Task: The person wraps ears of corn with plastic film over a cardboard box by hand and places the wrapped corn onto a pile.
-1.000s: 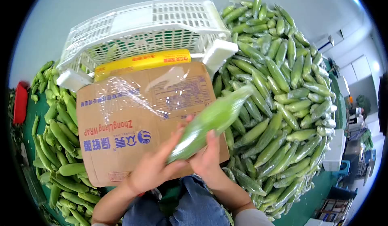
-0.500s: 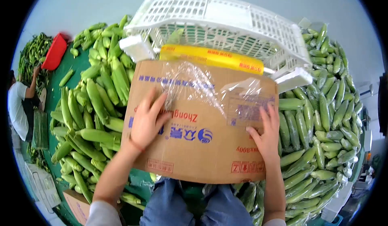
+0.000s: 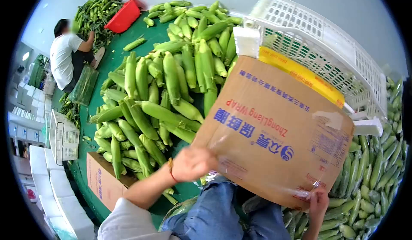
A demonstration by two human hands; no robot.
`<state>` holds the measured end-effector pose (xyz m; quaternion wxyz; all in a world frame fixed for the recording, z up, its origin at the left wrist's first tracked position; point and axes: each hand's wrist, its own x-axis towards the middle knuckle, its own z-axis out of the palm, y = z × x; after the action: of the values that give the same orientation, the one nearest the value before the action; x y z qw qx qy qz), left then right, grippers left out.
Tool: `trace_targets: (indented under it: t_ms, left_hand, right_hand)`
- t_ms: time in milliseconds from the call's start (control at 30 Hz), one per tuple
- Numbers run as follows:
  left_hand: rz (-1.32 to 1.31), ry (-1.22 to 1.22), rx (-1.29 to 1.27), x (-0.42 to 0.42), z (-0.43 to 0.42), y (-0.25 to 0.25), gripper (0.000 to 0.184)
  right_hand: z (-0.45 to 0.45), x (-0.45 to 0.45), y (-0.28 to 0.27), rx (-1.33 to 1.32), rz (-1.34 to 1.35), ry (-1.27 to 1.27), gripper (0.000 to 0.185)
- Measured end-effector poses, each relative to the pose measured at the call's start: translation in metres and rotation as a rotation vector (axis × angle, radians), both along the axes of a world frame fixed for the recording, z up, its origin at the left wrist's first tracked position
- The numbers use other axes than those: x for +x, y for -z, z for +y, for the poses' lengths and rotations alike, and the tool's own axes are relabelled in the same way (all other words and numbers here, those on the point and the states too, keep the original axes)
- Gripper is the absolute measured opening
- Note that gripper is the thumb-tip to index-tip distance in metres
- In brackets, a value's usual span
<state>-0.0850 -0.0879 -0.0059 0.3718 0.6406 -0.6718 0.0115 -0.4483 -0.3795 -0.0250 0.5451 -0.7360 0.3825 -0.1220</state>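
Observation:
A brown cardboard sheet (image 3: 274, 124) with blue and red print lies tilted over my knees, against a yellow roll (image 3: 300, 74). Clear cling film (image 3: 315, 184) lies over the sheet, glinting near its close edge. At the sheet's near left corner my left hand (image 3: 195, 165) is curled closed on the film, slightly blurred. My right hand (image 3: 318, 201) pinches the film at the near right corner. Unwrapped corn cobs in green husks (image 3: 171, 81) are heaped to the left, and film-wrapped cobs (image 3: 365, 180) are piled on the right.
Behind the roll stands a white plastic crate (image 3: 317, 38) with white foam blocks (image 3: 246, 42) at its ends. Another person (image 3: 64, 55) sits at the far left by a red basin (image 3: 124, 16). An open cardboard box (image 3: 105, 180) and a white basket (image 3: 64, 135) stand left.
Both hands have moved from the sheet's middle to its near corners and closed. The film, bunched near the roll before, now spreads towards the near edge. The view has swung left.

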Motion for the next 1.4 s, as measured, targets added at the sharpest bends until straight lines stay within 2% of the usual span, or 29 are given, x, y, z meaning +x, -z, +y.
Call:
trace_targets:
  t_ms: [33,133,167,233,267,333,367,433,467,500,533,600,667,700,733,767,800,833,867,900,933,1033,1067,1100,1133,1167,1200,1300,1400]
  left_hand:
    - [0.074,-0.004,0.009,-0.015,0.017,0.012,0.013]
    - [0.231,-0.530,0.051,-0.038,0.064,0.059,0.012]
    - [0.583,-0.977,-0.034,-0.031,0.068,0.082,0.010]
    - [1.034,-1.398,-0.224,0.026,0.074,0.122,0.051]
    - [1.093,-1.489,-0.288,0.059,0.082,0.153,0.078]
    - [1.057,-1.834,-0.128,0.111,0.076,0.170,0.106]
    - [1.024,-1.997,0.055,0.122,0.061,0.154,0.102]
    - [0.678,-2.097,0.109,0.144,0.068,0.197,0.092]
    - [0.791,-1.945,-0.057,0.147,0.082,0.201,0.085]
    - [0.912,-1.766,-0.203,0.148,0.090,0.209,0.079]
    - [0.885,-1.600,-0.364,0.126,0.076,0.176,0.066]
    - [0.365,-1.431,-0.202,0.104,0.080,0.143,0.067]
    - [0.489,-1.075,-0.218,0.075,0.052,0.070,0.077]
    - [0.434,-0.877,-0.184,0.056,0.026,0.027,0.082]
    - [0.361,-0.771,-0.168,0.043,0.011,0.011,0.077]
    - [0.009,-0.595,0.047,0.028,-0.012,-0.026,0.064]
    - [0.083,-0.419,0.279,0.007,-0.046,-0.058,0.060]
    - [-0.228,-0.168,0.305,-0.009,-0.074,-0.069,0.054]
    - [-0.284,0.007,0.156,-0.026,-0.100,-0.064,0.045]
    - [-0.379,0.084,0.209,-0.048,-0.120,-0.072,0.037]
    - [-0.388,0.130,0.226,-0.064,-0.133,-0.064,0.043]
    - [-0.155,0.270,0.454,-0.065,-0.150,-0.048,0.048]
    - [0.019,0.316,0.575,-0.051,-0.155,-0.051,0.053]
    - [0.026,0.318,0.527,-0.049,-0.159,-0.043,0.054]
    - [0.023,0.308,0.468,-0.046,-0.164,-0.028,0.054]
    - [0.017,0.286,0.406,-0.042,-0.166,-0.022,0.055]
    - [-0.175,0.144,0.343,-0.051,-0.160,-0.034,0.054]
    - [-0.209,-0.109,0.083,-0.072,-0.106,-0.017,0.050]
    - [-0.110,-0.353,0.233,-0.062,-0.055,0.029,0.034]
  right_hand:
    - [0.009,-0.003,0.004,0.011,0.001,-0.058,0.005]
    - [0.022,0.007,-0.001,-0.171,0.065,-0.165,0.005]
    - [0.027,0.012,-0.007,-0.267,0.101,-0.187,0.005]
    - [0.031,0.017,-0.009,-0.294,0.098,-0.165,0.003]
    - [0.030,0.018,-0.005,-0.312,0.090,-0.167,0.004]
    - [0.028,0.014,0.012,-0.209,0.048,-0.136,0.005]
    - [0.026,0.009,0.022,-0.259,0.042,-0.164,0.006]
    - [0.020,-0.006,0.035,-0.372,0.054,-0.206,0.007]
    - [0.024,-0.006,0.027,-0.170,0.133,-0.109,0.005]
    - [0.033,0.011,0.008,-0.303,0.092,-0.110,0.003]
    - [0.036,0.014,0.000,-0.268,0.090,-0.097,0.003]
    - [0.033,0.017,-0.003,-0.232,0.066,-0.069,0.003]
    - [0.041,0.016,-0.002,-0.270,0.060,-0.024,0.002]
    - [0.044,0.016,0.000,-0.319,0.053,0.001,0.002]
    - [0.047,0.019,-0.002,-0.412,0.073,-0.016,0.003]
    - [0.050,0.019,0.003,-0.455,0.087,0.023,0.004]
    - [0.055,0.026,-0.005,-0.455,0.127,0.013,0.005]
    - [0.055,0.031,-0.011,-0.451,0.159,0.013,0.005]
    - [0.055,0.033,-0.016,-0.472,0.195,-0.012,0.005]
    - [0.055,0.033,-0.022,-0.488,0.233,-0.037,0.005]
    - [0.054,0.031,-0.027,-0.502,0.271,-0.063,0.006]
    - [0.052,0.012,-0.058,0.203,-0.047,0.226,0.013]
    - [0.045,0.010,-0.052,0.382,-0.393,0.242,0.025]
    - [0.042,0.028,-0.042,0.288,-0.427,0.243,0.032]
    - [0.035,0.055,-0.037,0.021,-0.328,0.103,0.037]
    - [0.028,0.083,-0.032,-0.259,-0.241,0.000,0.042]
    - [0.019,0.104,-0.030,-0.700,-0.008,-0.226,0.046]
    - [-0.001,0.132,-0.010,-0.863,0.036,-0.262,0.047]
    - [-0.009,0.139,0.001,-0.916,-0.027,-0.184,0.041]
